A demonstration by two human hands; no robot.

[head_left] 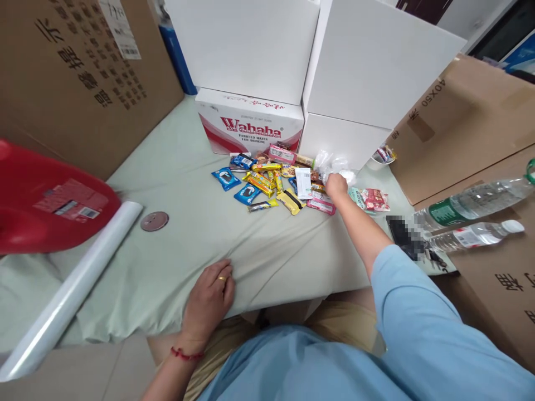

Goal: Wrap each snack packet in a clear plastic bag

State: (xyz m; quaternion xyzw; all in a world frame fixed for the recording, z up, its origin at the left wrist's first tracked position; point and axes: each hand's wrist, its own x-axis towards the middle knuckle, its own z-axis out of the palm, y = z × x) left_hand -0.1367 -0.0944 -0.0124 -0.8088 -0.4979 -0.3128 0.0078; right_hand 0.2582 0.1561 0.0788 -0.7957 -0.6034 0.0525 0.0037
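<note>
At the right back of the table (271, 267), a white bowl (377, 164) contains several small colourful packets (385, 153). The Wahaha carton (251, 125) stands at the back, and its inside is not visible. A red container (54, 223) is at the left edge of the view. At the right there are 2 clear bottles: the larger bottle (480, 199) with green label, and the smaller bottle (472, 237) with white cap; how full they are, I cannot tell.

In front of the carton lies a loose pile of snack packets (259, 181), blue, yellow, pink and white. The right hand (336, 188) reaches to clear plastic (330, 162) at the right end of this pile; its fingers are bent, but whether they pinch it, I cannot tell. The left hand (211, 292) rests near the front edge with fingers loosely bent, its palm hidden.

A pale cloth covers the table. A white roll (75, 284) lies at the left, near a round disc (154, 221). Brown cardboard boxes (480, 122) stand on both sides.
</note>
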